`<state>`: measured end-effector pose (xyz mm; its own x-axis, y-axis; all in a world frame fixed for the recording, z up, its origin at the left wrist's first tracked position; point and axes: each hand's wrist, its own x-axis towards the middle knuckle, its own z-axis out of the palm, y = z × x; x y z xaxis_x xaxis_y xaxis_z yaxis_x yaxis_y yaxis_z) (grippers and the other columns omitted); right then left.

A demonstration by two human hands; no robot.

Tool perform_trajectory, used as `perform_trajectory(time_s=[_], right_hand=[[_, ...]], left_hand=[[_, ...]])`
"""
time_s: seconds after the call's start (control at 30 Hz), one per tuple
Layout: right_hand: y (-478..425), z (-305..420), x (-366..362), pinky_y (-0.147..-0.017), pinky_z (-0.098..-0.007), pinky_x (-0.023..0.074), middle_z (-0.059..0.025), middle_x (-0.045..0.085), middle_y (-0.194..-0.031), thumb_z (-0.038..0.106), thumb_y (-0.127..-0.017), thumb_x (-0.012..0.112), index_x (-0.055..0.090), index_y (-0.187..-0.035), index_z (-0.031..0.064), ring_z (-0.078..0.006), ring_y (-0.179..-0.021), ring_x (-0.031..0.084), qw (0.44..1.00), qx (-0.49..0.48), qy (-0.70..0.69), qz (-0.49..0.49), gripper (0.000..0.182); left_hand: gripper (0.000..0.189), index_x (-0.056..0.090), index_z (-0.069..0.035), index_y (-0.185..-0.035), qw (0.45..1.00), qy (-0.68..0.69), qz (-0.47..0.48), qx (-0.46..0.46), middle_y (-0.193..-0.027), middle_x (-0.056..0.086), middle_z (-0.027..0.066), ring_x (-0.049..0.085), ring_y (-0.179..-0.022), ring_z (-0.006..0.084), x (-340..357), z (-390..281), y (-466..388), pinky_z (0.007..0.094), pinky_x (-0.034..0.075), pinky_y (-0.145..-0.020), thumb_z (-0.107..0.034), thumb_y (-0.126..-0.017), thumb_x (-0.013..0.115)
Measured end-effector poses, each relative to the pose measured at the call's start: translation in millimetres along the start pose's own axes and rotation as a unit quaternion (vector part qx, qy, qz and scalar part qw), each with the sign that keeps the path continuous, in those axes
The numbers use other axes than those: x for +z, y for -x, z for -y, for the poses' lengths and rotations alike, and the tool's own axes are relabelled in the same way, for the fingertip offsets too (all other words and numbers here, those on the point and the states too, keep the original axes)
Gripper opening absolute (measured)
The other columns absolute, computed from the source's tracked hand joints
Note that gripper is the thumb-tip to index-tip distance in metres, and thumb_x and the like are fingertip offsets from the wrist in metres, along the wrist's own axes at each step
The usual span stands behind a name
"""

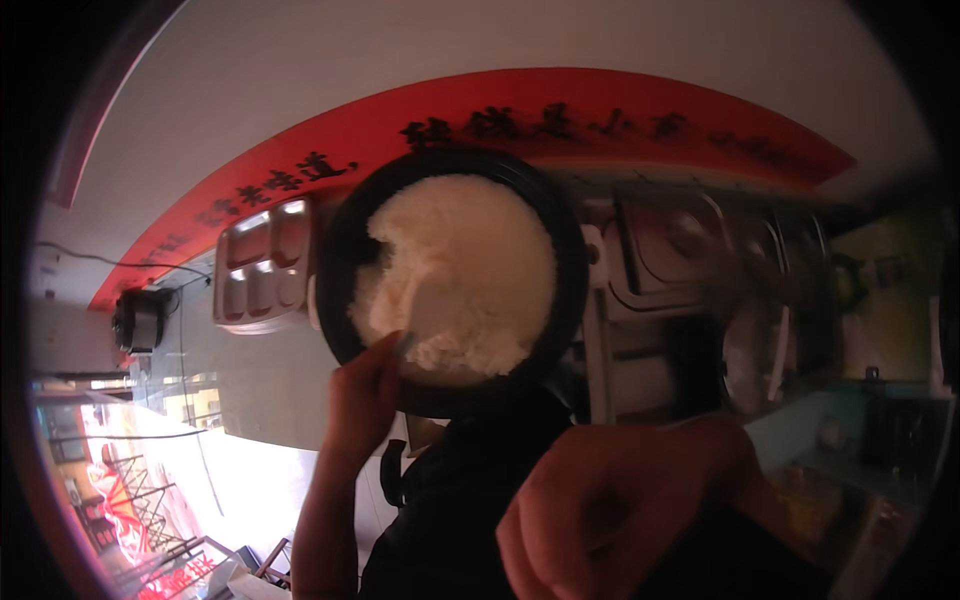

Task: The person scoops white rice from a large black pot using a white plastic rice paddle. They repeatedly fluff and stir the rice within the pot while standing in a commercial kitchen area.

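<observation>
Cooked white rice [480,255] fills much of a round, dark-walled pot [566,300], with a hollow at its left side. At the pot's lower left, my left hand [371,382] grips the handle of a pale rice paddle [436,304], whose blade lies over the rice. My right hand [622,502] is raised close to the camera at the lower right, its fingers curled. Whether anything is in it cannot be told from this view.
Stacked steel compartment trays [264,262] stand left of the pot on a counter [262,397]. Steel pans and lids [667,255] are at the right. A dark appliance [140,319] sits at the far left. Behind, a red banner [555,90] bearing writing runs along the wall.
</observation>
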<state>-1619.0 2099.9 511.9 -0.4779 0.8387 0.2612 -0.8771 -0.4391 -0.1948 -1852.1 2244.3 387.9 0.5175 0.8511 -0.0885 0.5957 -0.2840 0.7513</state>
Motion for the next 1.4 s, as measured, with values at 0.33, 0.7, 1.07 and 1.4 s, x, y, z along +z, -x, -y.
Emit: perform_trajectory(time_s=[0.33, 0.7, 1.07, 1.4], right_hand=[[45, 23, -48, -0.069, -0.0284, 0.0571, -0.0115, 0.064, -0.096, -0.009, -0.084, 0.071, 0.066, -0.100, 0.0028, -0.0167, -0.078, 0.067, 0.951, -0.043, 0.290, -0.104, 0.020], [110, 84, -159, -0.073, -0.0282, 0.0527, -0.0075, 0.066, -0.098, 0.003, -0.092, 0.066, 0.066, -0.105, 0.0000, -0.0136, -0.083, 0.065, 0.690, -0.191, 0.522, -0.463, 0.013], [92, 118, -254, -0.082, -0.0288, 0.0510, -0.0045, 0.067, -0.098, 0.009, -0.098, 0.060, 0.067, -0.115, 0.0038, -0.0140, -0.089, 0.064, 0.441, -0.260, 0.637, -0.577, 0.019], [62, 123, -296, -0.083, -0.0303, 0.0513, -0.0077, 0.068, -0.102, 0.001, -0.094, 0.061, 0.068, -0.114, 0.0045, -0.0160, -0.094, 0.064, 0.418, -0.336, 0.607, -0.586, 0.021]], left_hand=[[0.032, 0.068, -0.006, -0.125, 0.997, -0.053, -0.004, 0.065, -0.098, 0.071, 0.0181, 0.071, -0.089, 0.0280, -6, -22, -11, 0.0358, 0.054, -0.080, -0.006, -0.095, 0.058], [0.033, 0.073, -0.013, -0.115, 0.946, -0.288, 0.108, 0.099, -0.075, 0.056, 0.0092, 0.061, -0.069, 0.0291, -59, -54, -8, 0.0391, 0.049, -0.063, -0.004, -0.083, 0.069], [0.036, 0.072, -0.016, -0.117, 0.924, -0.338, 0.097, 0.148, -0.081, 0.056, 0.0071, 0.062, -0.079, 0.0289, -35, -35, -47, 0.0417, 0.050, -0.066, -0.005, -0.083, 0.063], [0.033, 0.071, -0.013, -0.118, 0.953, -0.272, 0.115, 0.065, -0.084, 0.059, 0.0106, 0.063, -0.078, 0.0308, -79, -19, -30, 0.0410, 0.051, -0.068, -0.005, -0.086, 0.066]])
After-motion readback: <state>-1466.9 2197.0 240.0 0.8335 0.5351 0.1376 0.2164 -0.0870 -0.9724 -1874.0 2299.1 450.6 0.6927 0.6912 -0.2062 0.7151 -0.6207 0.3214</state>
